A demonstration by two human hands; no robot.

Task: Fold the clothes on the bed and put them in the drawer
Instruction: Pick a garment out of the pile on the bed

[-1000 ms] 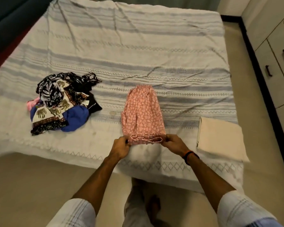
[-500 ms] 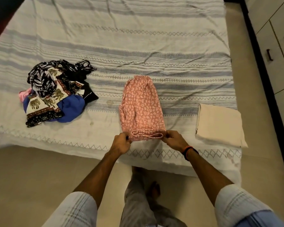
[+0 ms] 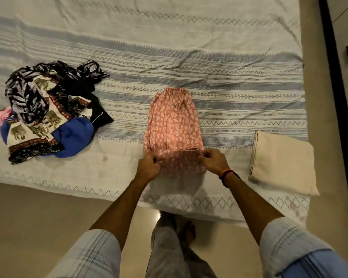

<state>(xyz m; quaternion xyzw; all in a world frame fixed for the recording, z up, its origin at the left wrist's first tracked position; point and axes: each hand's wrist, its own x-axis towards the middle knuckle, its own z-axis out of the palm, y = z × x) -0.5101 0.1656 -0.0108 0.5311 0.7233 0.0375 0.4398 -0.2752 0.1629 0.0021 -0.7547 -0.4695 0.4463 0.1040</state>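
Both hands, left hand [image 3: 148, 167] and right hand [image 3: 214, 161], I see pinching one pink garment [image 3: 172, 121] at centre; one folded beige cloth [image 3: 281, 161] right, one unfolded pile [image 3: 48, 111] left, on bed [image 3: 229, 57].

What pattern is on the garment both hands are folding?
Pink garment with a white leaf-like print; clearest in the head view.

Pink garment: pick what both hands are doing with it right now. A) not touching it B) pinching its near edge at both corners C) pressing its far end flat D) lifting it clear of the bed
B: the left hand and right hand each pinch a near corner of the pink garment, which lies on the bed.
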